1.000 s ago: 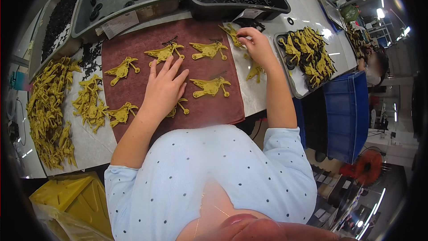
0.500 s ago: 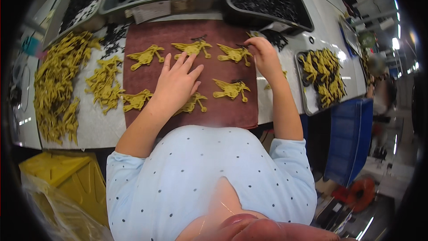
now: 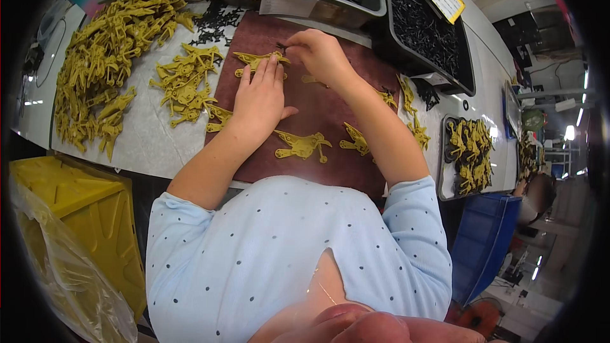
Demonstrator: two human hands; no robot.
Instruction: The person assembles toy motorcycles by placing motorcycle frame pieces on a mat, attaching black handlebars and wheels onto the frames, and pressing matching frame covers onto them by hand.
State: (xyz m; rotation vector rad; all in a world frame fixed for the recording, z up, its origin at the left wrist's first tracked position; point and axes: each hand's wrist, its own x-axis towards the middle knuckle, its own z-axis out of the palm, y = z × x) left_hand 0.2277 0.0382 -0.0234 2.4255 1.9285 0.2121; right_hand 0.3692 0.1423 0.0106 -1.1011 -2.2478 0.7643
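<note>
My left hand (image 3: 259, 94) lies flat with its fingers stretched out, the fingertips pressing on a yellow plastic part (image 3: 248, 58) at the far left of a maroon mat (image 3: 318, 111). Just beyond it, my right hand (image 3: 323, 57) pinches a small black plastic piece (image 3: 281, 46) at the upper edge of that same yellow part. Closer to me on the mat lie another yellow part (image 3: 301, 147) and one more (image 3: 356, 140) beside my right forearm. That forearm covers some of the parts on the mat's right side.
A large heap of yellow parts (image 3: 108, 51) and a smaller pile (image 3: 186, 82) lie left of the mat. Behind stand a grey bin (image 3: 375, 9) of black wheels and a bin (image 3: 467, 57) of black pieces. A tray (image 3: 443, 165) of yellow-and-black parts is at right.
The view has turned, shifting the table in the picture. My right hand has gone from the mat's far-right part to its far-left one; my left hand has moved left onto that part.
</note>
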